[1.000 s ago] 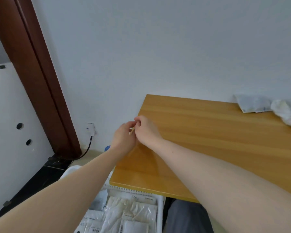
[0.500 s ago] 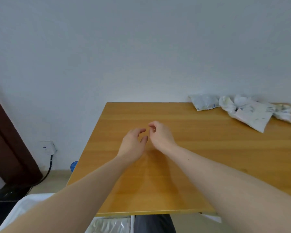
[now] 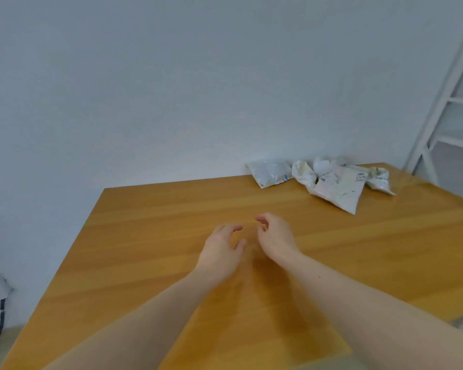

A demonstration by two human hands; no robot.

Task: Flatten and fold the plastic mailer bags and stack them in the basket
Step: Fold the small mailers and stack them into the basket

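Both hands hover over the middle of the wooden worktop, close together but not touching, and neither has a bag in it. The left hand has its fingers loosely curved and apart, holding nothing; the right hand is the same, fingers slack and a little curled with nothing between them.

The work left to do sits in the upper right of the frame, at the far edge of the worktop against the wall: a heap of crumpled plastic mailer bags, white with printed labels, all still bunched and unflattened. A separate pale grey-white mailer lies just to the left of that heap, puffed and wrinkled too. I can make out at least three or four bags there, though the exact count is hard to tell from the tangle.

The basket is not in sight from here, so how many folded bags are already stacked I cannot tell. Judging by the empty hands and the untouched pile well apart from them, the likely next thing is a reach to the upper right for another mailer. Several bags clearly remain.
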